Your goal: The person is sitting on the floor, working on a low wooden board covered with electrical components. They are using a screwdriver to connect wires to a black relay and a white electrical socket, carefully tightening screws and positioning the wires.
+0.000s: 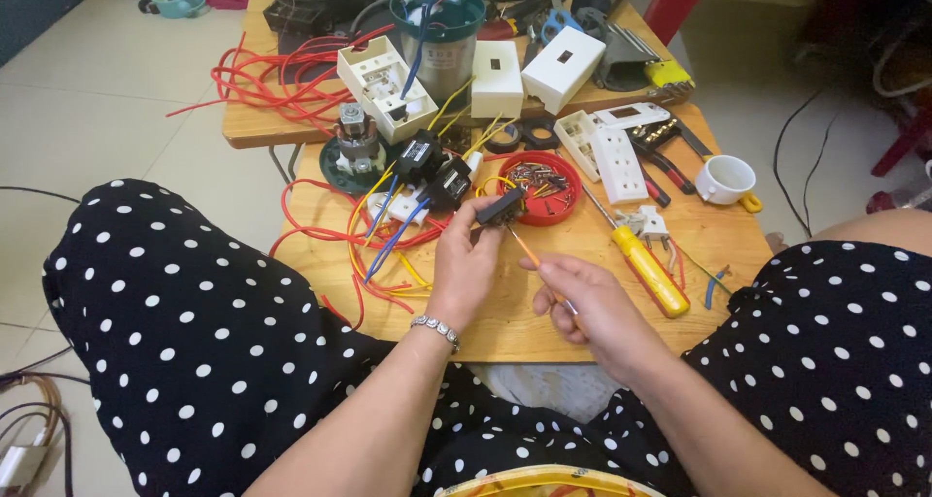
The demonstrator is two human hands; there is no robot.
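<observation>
Over the wooden table, the left hand pinches a black switch while the right hand grips a thin orange screwdriver angled up-left into it, bare wood nearer.

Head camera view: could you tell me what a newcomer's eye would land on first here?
Probably the two hands at the centre: the left hand holds a small black component while the right hand points a thin orange screwdriver at it. Behind them sits a red dish of small parts, with tangled red wires at the back left.
</observation>
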